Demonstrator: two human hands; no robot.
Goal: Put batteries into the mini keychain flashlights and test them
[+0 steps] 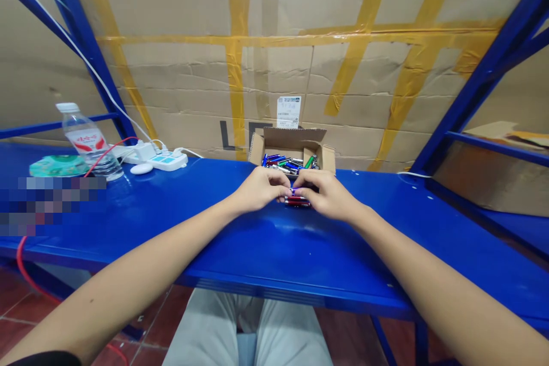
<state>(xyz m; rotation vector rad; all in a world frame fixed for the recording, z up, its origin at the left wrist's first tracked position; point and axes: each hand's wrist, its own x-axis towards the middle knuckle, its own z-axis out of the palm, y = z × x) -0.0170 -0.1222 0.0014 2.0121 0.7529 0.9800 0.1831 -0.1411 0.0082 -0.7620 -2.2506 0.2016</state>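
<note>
Nearest me are grey trousers [206, 326], under the front edge of the blue desk [300, 251]. Both forearms reach in over it, and the hands meet near the middle.

My left hand [266, 190] has its fingers curled in, thumb and fingertips pinched nearly closed at one end of a purple pen [294, 190]. My right hand [328, 191] comes from the other side, its thumb and fingers closed on the same pen, so it sits between the two sets of fingertips, just above the desk. Right below it, red pens [297, 202] lie on the desk side by side, crosswise to me; from here I cannot make out a sure count.

Just beyond the hands stands the small box [295, 136], open, its flaps spread. It holds a loose heap of pens, blue, green and silver, lying at mixed angles; the hands hide part of its front, so I cannot see how deep they go.

Off to the left, a clear bottle [88, 140] stands with its white cap on; I cannot tell whether there is liquid in it. A teal pack [58, 166] lies just beside it, and a power strip [167, 160] with plugs in it is on its other side.

Farthest back, taped cardboard [193, 71] rises behind the desk.
</note>
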